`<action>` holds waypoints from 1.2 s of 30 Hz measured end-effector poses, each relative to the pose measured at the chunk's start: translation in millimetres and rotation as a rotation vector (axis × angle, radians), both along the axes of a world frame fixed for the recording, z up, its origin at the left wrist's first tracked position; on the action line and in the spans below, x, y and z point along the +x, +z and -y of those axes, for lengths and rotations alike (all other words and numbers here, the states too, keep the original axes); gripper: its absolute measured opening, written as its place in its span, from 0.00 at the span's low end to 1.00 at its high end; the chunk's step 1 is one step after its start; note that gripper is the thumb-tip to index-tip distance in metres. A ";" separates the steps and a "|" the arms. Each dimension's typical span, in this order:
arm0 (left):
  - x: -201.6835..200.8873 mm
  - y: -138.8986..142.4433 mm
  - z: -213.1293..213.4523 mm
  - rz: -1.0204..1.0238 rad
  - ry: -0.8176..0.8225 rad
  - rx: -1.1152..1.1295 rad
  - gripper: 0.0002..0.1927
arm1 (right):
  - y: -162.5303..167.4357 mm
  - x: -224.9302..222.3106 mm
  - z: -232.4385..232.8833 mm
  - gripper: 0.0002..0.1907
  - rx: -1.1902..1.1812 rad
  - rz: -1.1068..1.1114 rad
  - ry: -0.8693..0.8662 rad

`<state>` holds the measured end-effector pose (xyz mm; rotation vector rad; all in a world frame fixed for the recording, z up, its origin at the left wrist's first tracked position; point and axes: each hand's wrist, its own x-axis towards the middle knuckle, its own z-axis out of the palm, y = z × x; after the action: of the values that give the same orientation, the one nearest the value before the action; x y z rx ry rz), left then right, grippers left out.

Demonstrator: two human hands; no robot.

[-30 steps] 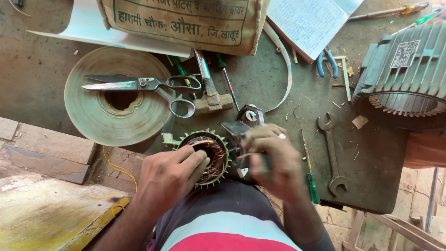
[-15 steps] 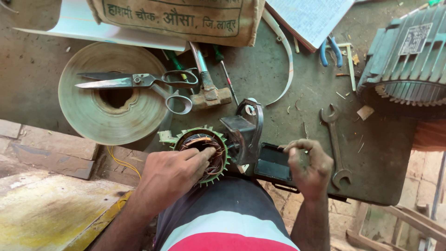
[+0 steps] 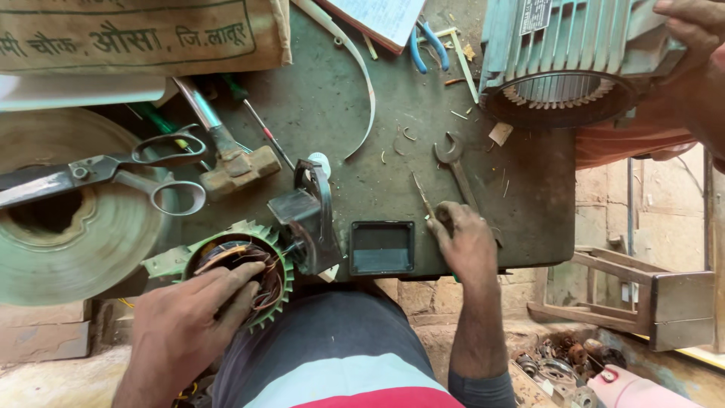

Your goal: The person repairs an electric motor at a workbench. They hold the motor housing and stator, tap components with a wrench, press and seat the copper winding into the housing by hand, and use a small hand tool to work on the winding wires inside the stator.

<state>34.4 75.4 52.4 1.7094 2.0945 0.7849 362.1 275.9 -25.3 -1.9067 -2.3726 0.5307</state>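
My left hand (image 3: 189, 321) lies over a small stator (image 3: 260, 249) with copper windings and green toothed insulation, held at the bench's front edge above my lap; its fingers press on the windings. A black metal bracket (image 3: 310, 215) stands against the stator's right side. My right hand (image 3: 464, 245) rests on the green bench top (image 3: 362, 113), fingers curled over a thin screwdriver (image 3: 421, 193) whose shaft sticks out toward the far side. An open-ended spanner (image 3: 457, 162) lies just beyond that hand.
Scissors (image 3: 98, 170) lie on a big tape roll (image 3: 68, 242) at left, beside a hammer (image 3: 230, 155). A printed sack (image 3: 136, 30), a notebook (image 3: 381, 15) and blue-handled pliers (image 3: 424, 47) are farther back. Another person's hand (image 3: 698, 30) holds a large finned motor housing (image 3: 566, 57). A black recessed tray (image 3: 381, 247) sits at the front edge.
My right hand has left the stator and moved right across the bench onto the screwdriver by the spanner. My left hand has stayed on the windings.
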 end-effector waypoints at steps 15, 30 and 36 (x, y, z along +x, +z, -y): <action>-7.5 -25.3 22.7 0.321 0.062 0.342 0.08 | 65.0 -1.9 43.8 0.20 -0.637 -0.915 0.317; 8.4 -33.3 25.1 0.219 0.105 0.316 0.09 | 127.5 -109.3 38.3 0.34 -1.285 -0.460 0.631; -4.6 -24.3 25.0 0.203 0.029 0.332 0.10 | 137.5 -126.1 52.4 0.35 -1.238 -0.386 0.519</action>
<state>29.8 50.5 28.1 1.6739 1.9367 1.3184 236.0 223.5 112.2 -1.0184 -2.3573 2.5498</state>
